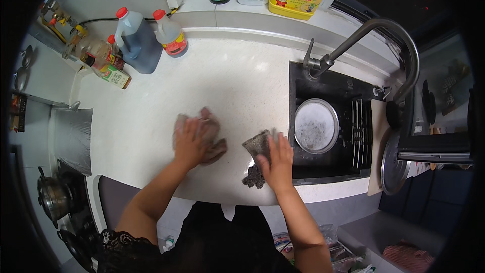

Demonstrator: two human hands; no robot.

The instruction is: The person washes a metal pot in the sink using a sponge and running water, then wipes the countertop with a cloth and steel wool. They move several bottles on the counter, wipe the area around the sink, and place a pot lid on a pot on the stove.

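A bunched grey-brown cloth (216,147) lies on the white counter, slightly smeared by motion. My left hand (190,144) rests on top of it, fingers spread and pointing away from me. To the right, close to the sink's edge, my right hand (277,161) is open, fingers stretched out and thumb apart. Beside its thumb and fingers is a flat grey scouring pad (256,144), one corner raised; whether the hand touches it I cannot tell. A dark clump of steel wool (253,177) sits just below the pad, left of my right wrist.
Right of the counter is a black sink (323,172) with a round metal pan (317,125), a rack (359,134) and a tall faucet (348,45). Several bottles, including a big dark-liquid jug (137,43), stand at the back left. A pot (53,194) is at the far left.
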